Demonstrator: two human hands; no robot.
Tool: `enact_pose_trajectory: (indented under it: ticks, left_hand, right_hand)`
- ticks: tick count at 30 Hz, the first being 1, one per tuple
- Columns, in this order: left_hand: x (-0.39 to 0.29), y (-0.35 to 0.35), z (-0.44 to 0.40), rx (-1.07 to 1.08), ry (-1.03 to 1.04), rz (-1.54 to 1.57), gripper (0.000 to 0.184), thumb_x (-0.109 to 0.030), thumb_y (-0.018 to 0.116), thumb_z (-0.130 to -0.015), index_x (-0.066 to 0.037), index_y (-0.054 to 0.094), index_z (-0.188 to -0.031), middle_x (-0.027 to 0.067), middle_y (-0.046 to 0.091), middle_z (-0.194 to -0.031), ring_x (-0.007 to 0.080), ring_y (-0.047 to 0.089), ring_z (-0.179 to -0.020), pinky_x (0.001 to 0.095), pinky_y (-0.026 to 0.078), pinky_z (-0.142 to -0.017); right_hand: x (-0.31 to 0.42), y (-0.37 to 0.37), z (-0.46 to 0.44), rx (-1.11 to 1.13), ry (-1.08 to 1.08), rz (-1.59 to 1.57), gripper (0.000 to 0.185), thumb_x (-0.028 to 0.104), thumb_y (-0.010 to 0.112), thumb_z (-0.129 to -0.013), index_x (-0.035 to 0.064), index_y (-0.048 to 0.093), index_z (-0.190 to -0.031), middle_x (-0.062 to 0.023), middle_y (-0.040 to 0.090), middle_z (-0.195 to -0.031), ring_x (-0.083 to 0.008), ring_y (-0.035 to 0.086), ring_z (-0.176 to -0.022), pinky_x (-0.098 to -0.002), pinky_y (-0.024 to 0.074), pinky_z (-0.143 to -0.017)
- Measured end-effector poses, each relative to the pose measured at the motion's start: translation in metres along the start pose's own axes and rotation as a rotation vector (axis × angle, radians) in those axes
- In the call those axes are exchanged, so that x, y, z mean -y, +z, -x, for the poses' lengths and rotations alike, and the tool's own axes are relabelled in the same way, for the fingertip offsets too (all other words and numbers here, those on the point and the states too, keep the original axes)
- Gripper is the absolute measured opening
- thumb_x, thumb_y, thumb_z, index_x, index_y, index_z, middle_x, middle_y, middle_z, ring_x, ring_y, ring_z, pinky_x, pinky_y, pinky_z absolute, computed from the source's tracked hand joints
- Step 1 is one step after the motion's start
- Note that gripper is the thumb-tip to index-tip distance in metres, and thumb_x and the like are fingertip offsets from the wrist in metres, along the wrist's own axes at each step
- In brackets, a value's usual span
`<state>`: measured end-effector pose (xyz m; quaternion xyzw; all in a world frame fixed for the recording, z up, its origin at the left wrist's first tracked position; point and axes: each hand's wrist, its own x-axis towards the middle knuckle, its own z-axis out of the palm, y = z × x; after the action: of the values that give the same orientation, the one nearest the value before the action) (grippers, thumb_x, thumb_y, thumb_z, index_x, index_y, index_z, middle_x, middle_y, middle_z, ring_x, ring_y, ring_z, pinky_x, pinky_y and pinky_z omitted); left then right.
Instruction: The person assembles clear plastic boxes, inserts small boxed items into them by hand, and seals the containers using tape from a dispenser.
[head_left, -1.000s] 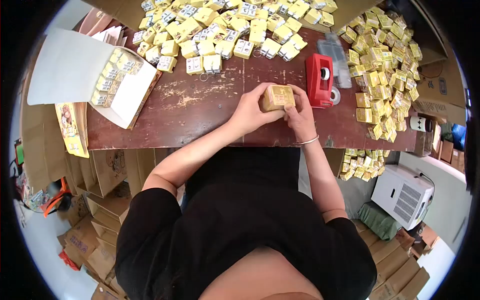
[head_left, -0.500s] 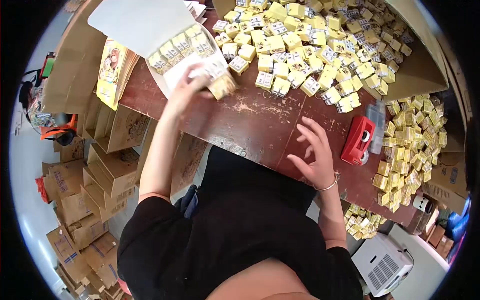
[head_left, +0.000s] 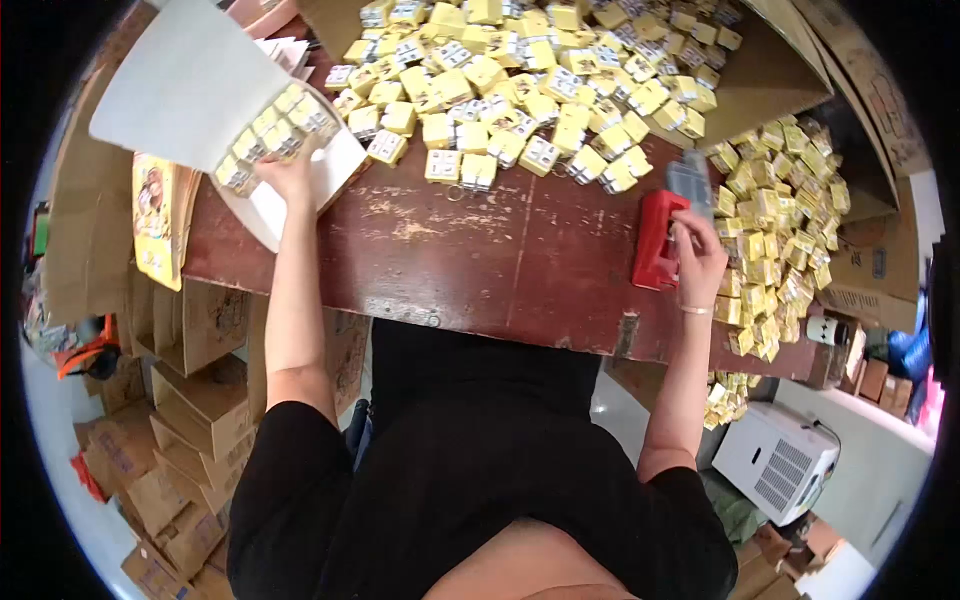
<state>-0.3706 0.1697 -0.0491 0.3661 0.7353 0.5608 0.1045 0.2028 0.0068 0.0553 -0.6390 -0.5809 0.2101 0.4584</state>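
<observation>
- Several small yellow-and-white blocks (head_left: 268, 127) sit in rows inside open white cardboard box (head_left: 338, 165); left hand (head_left: 288, 178) at them, fingertips hidden, can't tell if clamped.
- Right hand (head_left: 703, 262) at red plastic tape dispenser (head_left: 651, 240), covering part; fingers curled, can't tell if pinching.

The left arm (head_left: 294, 320) reaches ahead of the torso (head_left: 480, 460), out to its left, elbow only slightly bent. The left hand (head_left: 288, 178) is the farther one from the torso, fingers partly hidden. The right arm (head_left: 682, 400) extends ahead and to the torso's right; the right hand (head_left: 703, 262) bends its fingers inward, their grip unclear.
</observation>
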Motion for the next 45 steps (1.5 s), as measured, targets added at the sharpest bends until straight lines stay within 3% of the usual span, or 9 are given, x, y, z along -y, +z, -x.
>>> enact_pose_trajectory:
  ticks: [8,12,19,20,22,26,32,44,45]
  left_hand:
    - [0.004,-0.002,-0.001,0.025,0.029,-0.07,0.087,-0.024,0.093,-0.059,0.007,0.033,-0.113,0.0197,0.045,-0.114,0.0262,0.051,-0.103,0.0341,0.042,-0.093]
    - [-0.03,-0.024,0.021,0.07,0.071,0.174,0.091,-0.022,0.09,-0.065,0.009,0.026,-0.122,0.0206,0.038,-0.12,0.0245,0.047,-0.109,0.0361,0.041,-0.095]
    - [-0.168,-0.025,0.154,0.399,0.183,0.198,0.048,-0.015,0.07,-0.083,-0.001,0.047,-0.122,0.0068,0.048,-0.11,0.0154,0.044,-0.092,0.0295,0.041,-0.08]
    - [-0.166,-0.014,0.165,0.55,0.194,0.239,0.035,-0.014,0.069,-0.084,-0.003,0.056,-0.114,0.0018,0.054,-0.098,0.0119,0.046,-0.083,0.025,0.042,-0.075]
    - [-0.178,0.006,0.196,0.953,0.037,0.326,0.027,-0.014,0.065,-0.088,-0.003,0.062,-0.113,0.0014,0.064,-0.091,0.0079,0.055,-0.079,0.0233,0.047,-0.07]
    - [-0.216,0.036,0.238,1.575,-0.85,0.685,0.052,-0.043,0.051,-0.096,0.002,0.055,-0.122,0.0108,0.069,-0.103,0.0167,0.067,-0.083,0.0269,0.051,-0.066]
    - [-0.184,0.049,0.259,1.7,-0.59,0.599,0.032,-0.004,0.056,-0.083,0.007,0.06,-0.112,0.017,0.07,-0.091,0.0177,0.07,-0.075,0.0259,0.055,-0.064]
    - [-0.191,0.021,0.24,1.603,-0.1,0.409,0.022,-0.013,0.064,-0.09,-0.002,0.064,-0.109,0.0061,0.07,-0.097,0.0131,0.066,-0.087,0.027,0.052,-0.077]
    - [-0.193,0.022,0.24,1.552,-0.442,0.537,0.027,-0.021,0.057,-0.095,-0.002,0.062,-0.115,0.0085,0.068,-0.106,0.0149,0.065,-0.097,0.0298,0.052,-0.082]
  right_hand:
    - [-0.078,-0.013,-0.109,0.311,0.425,0.981,0.053,0.048,0.069,-0.079,-0.0012,0.069,-0.099,-0.0234,0.067,-0.105,-0.0396,0.065,-0.098,-0.0451,0.0515,-0.086]
    - [-0.073,0.002,-0.125,0.316,0.413,1.166,0.042,0.036,0.069,-0.08,-0.0008,0.069,-0.101,-0.0229,0.067,-0.106,-0.0375,0.065,-0.1,-0.0429,0.0527,-0.087]
    - [-0.079,-0.034,-0.124,0.417,0.229,0.903,0.033,0.029,0.067,-0.072,0.009,0.073,-0.097,-0.0206,0.07,-0.085,-0.0368,0.068,-0.083,-0.0416,0.0554,-0.078]
    - [-0.099,-0.036,-0.119,0.133,0.185,0.855,0.027,0.031,0.069,-0.072,0.0128,0.074,-0.092,-0.0181,0.069,-0.076,-0.0344,0.069,-0.075,-0.0417,0.0558,-0.072]
    - [-0.041,-0.029,-0.092,-0.221,0.066,1.02,0.02,0.029,0.069,-0.077,0.0144,0.073,-0.089,-0.0146,0.07,-0.074,-0.0305,0.069,-0.071,-0.0394,0.0559,-0.067]
    - [0.062,0.017,-0.017,-0.02,-0.694,0.586,0.015,0.0,0.071,-0.074,0.0067,0.069,-0.087,-0.0096,0.07,-0.107,-0.0224,0.07,-0.086,-0.0314,0.0571,-0.071]
    - [0.095,0.024,0.021,0.496,-0.492,0.481,0.031,0.012,0.078,-0.067,0.0063,0.052,-0.082,-0.0203,0.042,-0.144,-0.0352,0.039,-0.135,-0.0474,0.0392,-0.105]
    - [0.1,0.05,0.027,0.573,-0.384,0.401,0.08,0.021,0.087,-0.059,0.0069,0.047,-0.127,-0.0167,0.051,-0.129,-0.0365,0.052,-0.117,-0.043,0.0425,-0.1]
    - [0.094,0.053,0.033,0.469,-0.26,0.319,0.076,0.022,0.086,-0.062,0.0052,0.05,-0.127,-0.0168,0.057,-0.12,-0.0351,0.057,-0.108,-0.0394,0.0471,-0.093]
